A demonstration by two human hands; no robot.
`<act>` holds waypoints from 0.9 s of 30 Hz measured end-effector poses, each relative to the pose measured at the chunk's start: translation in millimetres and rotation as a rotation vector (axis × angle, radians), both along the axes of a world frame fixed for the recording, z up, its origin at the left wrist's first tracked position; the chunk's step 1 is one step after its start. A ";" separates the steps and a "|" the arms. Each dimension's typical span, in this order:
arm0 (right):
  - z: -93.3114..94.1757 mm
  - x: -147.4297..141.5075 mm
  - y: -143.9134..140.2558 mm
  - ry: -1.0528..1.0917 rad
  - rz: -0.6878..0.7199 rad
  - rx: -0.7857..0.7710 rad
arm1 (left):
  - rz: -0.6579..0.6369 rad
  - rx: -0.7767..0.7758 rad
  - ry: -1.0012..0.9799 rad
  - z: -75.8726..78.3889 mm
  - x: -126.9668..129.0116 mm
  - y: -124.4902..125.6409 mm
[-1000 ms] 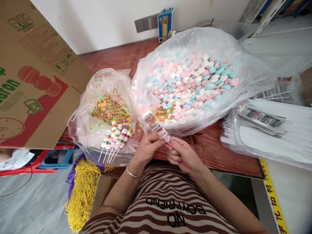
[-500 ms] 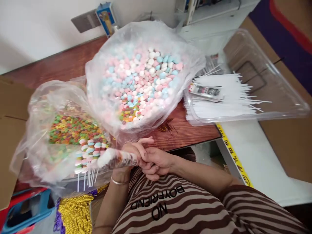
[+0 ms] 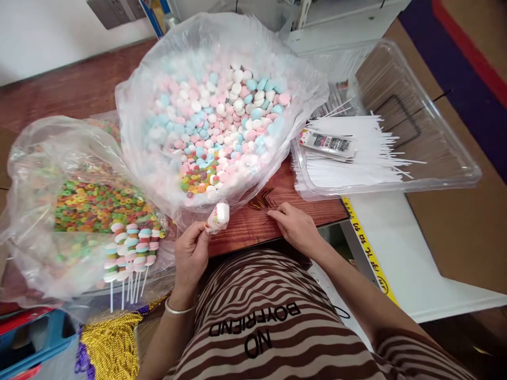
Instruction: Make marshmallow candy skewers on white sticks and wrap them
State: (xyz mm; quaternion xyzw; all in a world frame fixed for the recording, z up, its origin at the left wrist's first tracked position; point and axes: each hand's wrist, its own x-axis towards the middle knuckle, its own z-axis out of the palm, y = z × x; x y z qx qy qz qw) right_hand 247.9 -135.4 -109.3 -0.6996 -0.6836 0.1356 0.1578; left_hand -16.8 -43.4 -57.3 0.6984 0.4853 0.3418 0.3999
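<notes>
My left hand [image 3: 191,253] is shut on a wrapped candy stick [image 3: 217,217], holding it upright at the near edge of the wooden table [image 3: 253,227]. My right hand [image 3: 295,227] rests on the table with fingers spread, its fingertips touching a small heap of thin brown twist ties [image 3: 263,200]. Just beyond both hands sits a big clear bag of pink, blue and white candy discs [image 3: 225,121].
A second clear bag of coloured ring candies [image 3: 95,206] lies at the left, with several finished candy skewers [image 3: 129,253] on its near side. A clear tray [image 3: 396,142] of white sticks stands at the right. Gold bead strings [image 3: 111,348] hang at lower left.
My hands have separated: the right let go of the candy stick and moved right onto the twist ties. The left hand turned the stick upright. The view swung right.
</notes>
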 end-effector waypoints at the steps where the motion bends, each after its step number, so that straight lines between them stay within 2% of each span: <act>1: -1.6 -1.4 3.0 -0.023 0.026 -0.002 | 0.012 -0.025 -0.008 -0.6 0.5 -1.2; 5: -5.6 -6.7 14.8 -0.095 0.075 0.001 | 0.062 -0.148 -0.104 -3.8 0.0 -2.6; 7: -1.5 -10.2 19.2 -0.025 0.052 0.039 | 0.073 -0.208 -0.191 -4.2 -1.0 -2.3; 10: 16.8 -17.8 22.4 0.293 0.031 0.126 | -0.024 -0.253 -0.266 -2.2 0.4 -3.6; 12: 33.5 -24.1 23.1 0.555 0.039 0.114 | -0.098 -0.279 -0.312 -1.3 6.1 -6.6; 14: 48.3 -30.9 24.0 0.771 0.048 0.064 | -0.093 -0.336 -0.430 -2.1 15.5 -10.4; 16: 57.4 -37.9 25.8 0.902 0.060 0.025 | -0.038 -0.401 -0.548 -3.4 25.3 -13.5; 18: 60.5 -45.1 28.3 0.922 0.074 0.025 | -0.021 -0.404 -0.542 -2.7 31.9 -15.1; 23: 57.6 -57.6 33.7 0.808 0.079 0.087 | -0.069 -0.232 -0.319 5.2 32.6 -14.7; 27: 55.4 -53.1 32.5 0.830 0.109 0.000 | 0.018 -0.281 -0.378 -3.0 28.9 -11.8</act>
